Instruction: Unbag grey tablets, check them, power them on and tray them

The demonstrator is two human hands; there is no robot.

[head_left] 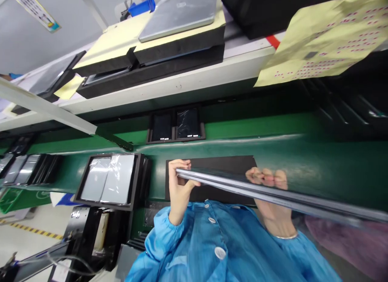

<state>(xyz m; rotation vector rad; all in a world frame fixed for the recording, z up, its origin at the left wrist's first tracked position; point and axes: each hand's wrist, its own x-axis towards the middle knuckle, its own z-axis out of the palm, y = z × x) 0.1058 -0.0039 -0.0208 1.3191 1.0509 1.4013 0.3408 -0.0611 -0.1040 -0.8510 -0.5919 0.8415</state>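
Held edge-on before my chest is a long, flat, silver-edged panel point(230, 185), which shows two thin layers. It runs from my left hand out to the right edge of the head view, where it is blurred. My left hand point(178, 187) is closed round its left end, thumb below and fingers above. Farther right, my right hand point(273, 213) grips it, fingertips over the far side and wrist beneath. I cannot make out its flat faces or exact kind. A dark rectangular mat point(218, 162) lies under it on the green bench point(303, 164).
Left on the bench, a black tray point(133, 185) holds two film-covered panels. Another tray point(189, 140) with two dark screens sits at the back. Above runs a white shelf edge point(182, 83) carrying black foam trays point(182, 43); a yellow marked sheet point(321, 43) hangs from it.
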